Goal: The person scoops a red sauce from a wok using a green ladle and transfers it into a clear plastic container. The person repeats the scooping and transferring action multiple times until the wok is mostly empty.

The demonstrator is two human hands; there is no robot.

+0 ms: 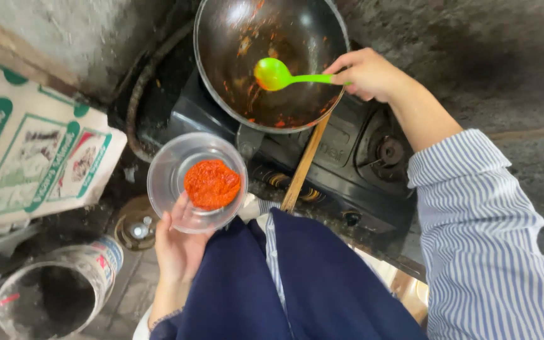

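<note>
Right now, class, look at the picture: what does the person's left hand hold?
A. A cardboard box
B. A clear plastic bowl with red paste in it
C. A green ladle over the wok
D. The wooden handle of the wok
B: the left hand cups the clear plastic bowl from below, with the red paste lying inside it, while the right hand holds the green ladle over the wok.

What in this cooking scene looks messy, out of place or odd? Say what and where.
Nothing is spilled. The dark wok on the stove is smeared with red sauce residue where the right hand holds the green spoon. The left hand holds the clear bowl of red paste level.
</note>
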